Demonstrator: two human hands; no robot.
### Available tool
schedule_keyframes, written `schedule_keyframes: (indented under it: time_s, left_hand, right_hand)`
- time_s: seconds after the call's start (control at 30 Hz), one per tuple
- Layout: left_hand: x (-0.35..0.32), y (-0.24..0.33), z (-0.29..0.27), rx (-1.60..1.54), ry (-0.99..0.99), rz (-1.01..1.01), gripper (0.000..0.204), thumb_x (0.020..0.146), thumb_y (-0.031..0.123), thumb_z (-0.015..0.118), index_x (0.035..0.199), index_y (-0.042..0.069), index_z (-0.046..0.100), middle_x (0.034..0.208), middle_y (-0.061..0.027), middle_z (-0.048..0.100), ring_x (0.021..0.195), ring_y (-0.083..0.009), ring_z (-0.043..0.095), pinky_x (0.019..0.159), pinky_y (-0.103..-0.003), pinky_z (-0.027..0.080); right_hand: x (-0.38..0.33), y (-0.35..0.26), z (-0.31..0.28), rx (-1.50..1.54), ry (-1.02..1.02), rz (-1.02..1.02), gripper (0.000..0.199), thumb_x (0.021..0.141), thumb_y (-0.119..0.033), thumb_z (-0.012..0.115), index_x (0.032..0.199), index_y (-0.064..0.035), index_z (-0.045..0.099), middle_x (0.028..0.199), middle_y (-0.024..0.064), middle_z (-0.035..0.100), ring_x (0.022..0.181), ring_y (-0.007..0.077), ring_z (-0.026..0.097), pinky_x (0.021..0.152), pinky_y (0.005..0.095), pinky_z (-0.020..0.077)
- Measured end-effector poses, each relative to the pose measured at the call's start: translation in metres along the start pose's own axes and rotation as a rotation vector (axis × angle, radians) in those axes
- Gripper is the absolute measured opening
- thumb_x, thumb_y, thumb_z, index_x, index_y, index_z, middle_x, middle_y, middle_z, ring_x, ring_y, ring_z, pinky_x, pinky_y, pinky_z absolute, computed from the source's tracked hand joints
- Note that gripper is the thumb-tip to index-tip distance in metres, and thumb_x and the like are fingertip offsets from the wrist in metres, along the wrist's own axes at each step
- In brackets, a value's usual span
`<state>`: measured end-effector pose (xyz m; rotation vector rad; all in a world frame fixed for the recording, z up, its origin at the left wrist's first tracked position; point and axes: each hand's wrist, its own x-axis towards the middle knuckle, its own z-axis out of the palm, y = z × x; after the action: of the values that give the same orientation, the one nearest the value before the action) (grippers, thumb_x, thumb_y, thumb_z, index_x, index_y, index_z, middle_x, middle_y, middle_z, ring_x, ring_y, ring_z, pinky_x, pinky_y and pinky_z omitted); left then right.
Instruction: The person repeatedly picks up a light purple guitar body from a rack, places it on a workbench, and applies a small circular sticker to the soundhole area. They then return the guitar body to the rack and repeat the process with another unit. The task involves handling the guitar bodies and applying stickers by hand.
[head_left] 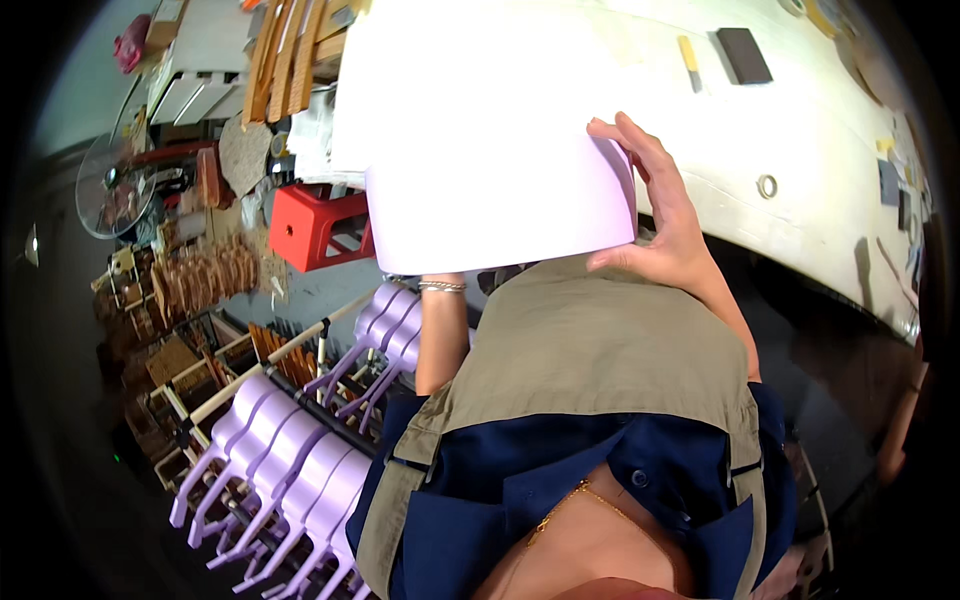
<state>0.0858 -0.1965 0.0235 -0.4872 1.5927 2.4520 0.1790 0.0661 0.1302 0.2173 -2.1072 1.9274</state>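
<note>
At nine o'clock from my body, low on my left, the lilac guitar-shaped bodies (300, 460) hang in a row on a rack, necks pointing down toward seven o'clock. Above them, at about ten o'clock, sits a red plastic stool (315, 225) among stacked wooden parts.

My left hand is out of sight: only the forearm and a thin bracelet (441, 286) show, running up behind the pale lilac panel (500, 210), so I cannot tell how those fingers sit (presumably under its lower edge, but the panel hides them).

The panel itself is in front of my chest, at twelve o'clock from my apron (590, 350), its long axis running left to right, its flat face turned toward me and its lower edge slightly bowed. It covers part of the white workbench (800, 130) beyond.

My right hand (660, 215) is at the panel's right end, about one o'clock, clamped on it: fingers spread over the top right corner, thumb pressed at the lower right corner. That hand is the only visible hold, so the panel extends from it toward nine o'clock.
</note>
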Motion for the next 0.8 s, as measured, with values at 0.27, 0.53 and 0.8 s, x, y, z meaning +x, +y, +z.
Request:
schedule_keyframes:
  time_s: [0.27,0.53,0.8]
  left_hand:
    - [-0.001,0.000,-0.010,-0.128,0.012,-0.053,0.035,0.091,0.026,0.047,0.113,0.000,0.049,0.108,-0.0110,0.055,0.098,-0.0228,0.055,0.084,-0.034,0.048]
    - [0.006,0.017,-0.034,-0.151,-0.021,-0.075,0.033,0.090,0.025,0.048,0.112,0.000,0.050,0.106,-0.0112,0.056,0.097,-0.0230,0.055,0.084,-0.034,0.048]
    - [-0.003,-0.013,-0.039,-0.064,-0.020,-0.150,0.032,0.089,0.024,0.050,0.111,0.000,0.051,0.105,-0.0113,0.057,0.095,-0.0231,0.056,0.084,-0.035,0.048]
  right_hand:
    - [0.010,0.005,0.001,-0.364,-0.012,-0.209,0.047,0.066,-0.021,0.072,0.113,-0.0170,0.063,0.135,0.0120,0.040,0.125,0.0307,0.034,0.103,0.0429,0.0275]
    - [0.010,0.015,0.002,-0.216,-0.050,-0.222,0.045,0.070,-0.029,0.067,0.114,-0.0215,0.062,0.138,0.0103,0.037,0.126,0.0304,0.033,0.105,0.0425,0.0250]
    - [0.018,0.006,0.009,-0.288,-0.014,-0.336,0.047,0.066,-0.029,0.068,0.111,-0.0166,0.063,0.129,0.0071,0.049,0.121,0.0293,0.040,0.099,0.0388,0.0333]
